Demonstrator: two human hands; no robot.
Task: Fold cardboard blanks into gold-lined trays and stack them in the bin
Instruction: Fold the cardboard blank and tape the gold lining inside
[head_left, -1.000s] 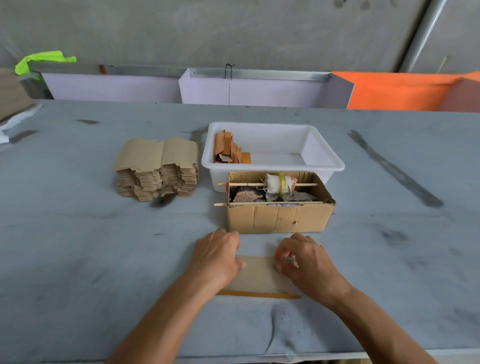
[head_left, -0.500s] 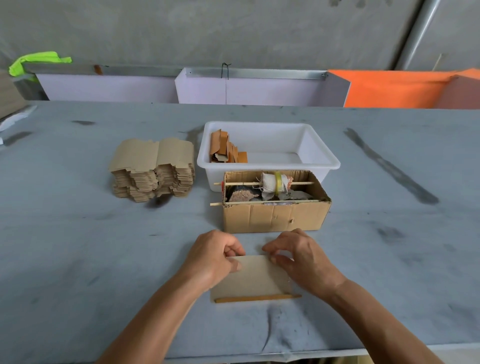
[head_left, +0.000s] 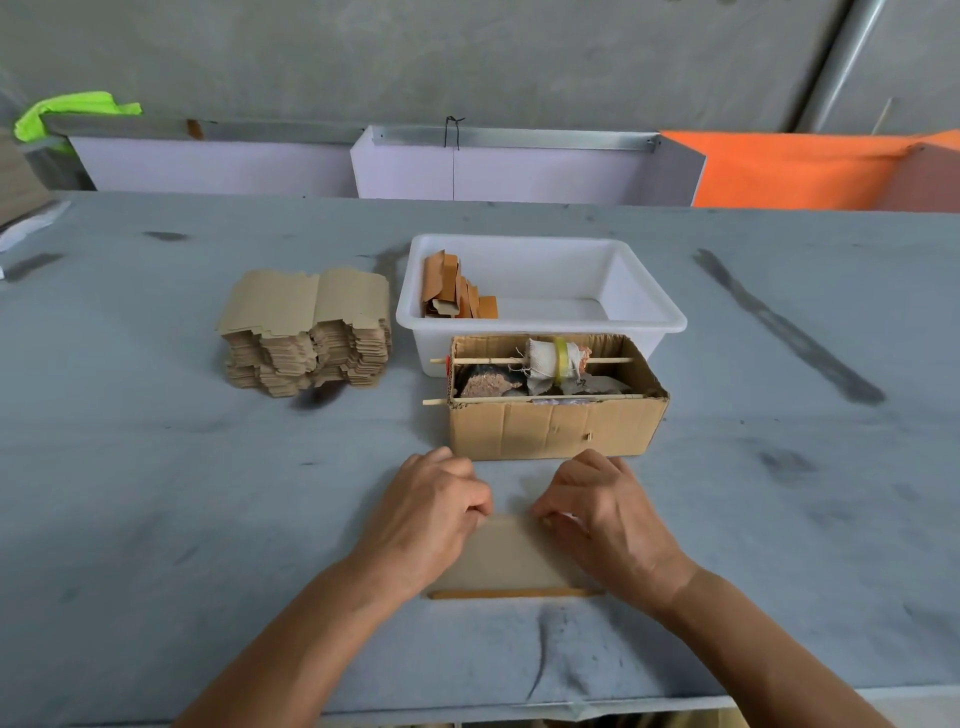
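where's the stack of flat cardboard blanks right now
In the head view, the stack of blanks sits on the table's left side, just left of the white bin.

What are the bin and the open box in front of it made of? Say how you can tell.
Bin: looks like white plastic, smooth, slightly glossy, with a moulded rolled rim. Box: brown corrugated cardboard, matte and creased; fluting shows along its cut top edge.

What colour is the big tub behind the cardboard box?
White. The plastic bin shows clearly in the head view, with folded trays stacked in its left corner.
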